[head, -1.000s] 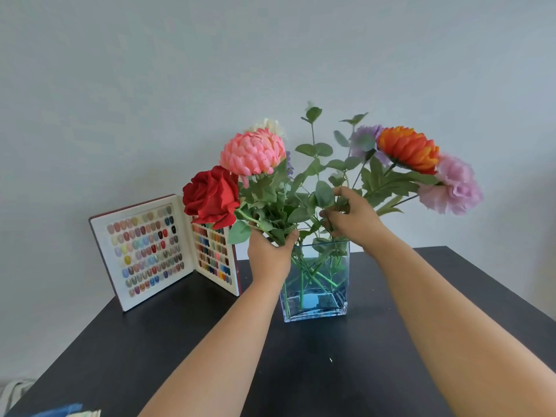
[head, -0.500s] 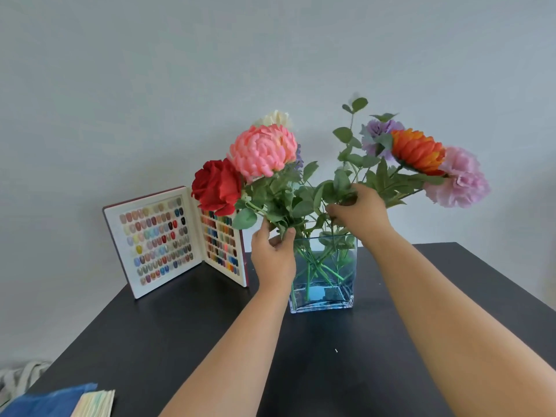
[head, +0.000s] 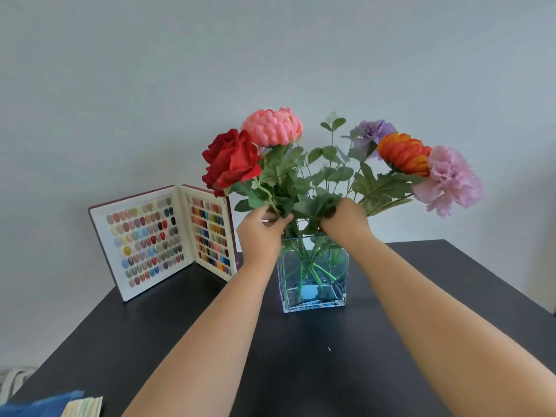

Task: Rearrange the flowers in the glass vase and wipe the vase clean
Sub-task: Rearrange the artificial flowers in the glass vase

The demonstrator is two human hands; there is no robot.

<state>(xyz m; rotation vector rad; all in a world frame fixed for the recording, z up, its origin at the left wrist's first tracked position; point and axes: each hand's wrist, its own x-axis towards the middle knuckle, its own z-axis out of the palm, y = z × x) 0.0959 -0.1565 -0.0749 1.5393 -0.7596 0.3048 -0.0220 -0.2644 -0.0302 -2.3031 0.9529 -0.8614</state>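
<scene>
Your fingertips on both hands are buried in foliage, so the exact stems you hold cannot be picked out. Your left hand point(head: 261, 233) curls its fingers round a bunch of green stems just above the rim of the glass vase point(head: 314, 275); your right hand point(head: 344, 222) grips stems and leaves beside it, the two hands near but apart. The lower stems show only through the tinted glass, blurred by water. A white flower may sit behind the pink bloom; too hidden to confirm.

Count, flower heads visible: five. Above your left fingers, one red rose point(head: 231, 160) and one coral chrysanthemum point(head: 272, 127). Above and outward of your right fingers, one lilac carnation point(head: 371, 134), one orange flower point(head: 403, 153), one pink carnation point(head: 449, 179). One eucalyptus sprig point(head: 329, 152) rises between your hands.

The vase stands upright on the dark table point(head: 301, 356), directly below both hands. One open swatch book point(head: 164, 239) of coloured nail tips stands outward of your left fingers. At the bottom-left edge, a blue cloth point(head: 39, 406) and a pale folded item point(head: 82, 407) are cut off.
</scene>
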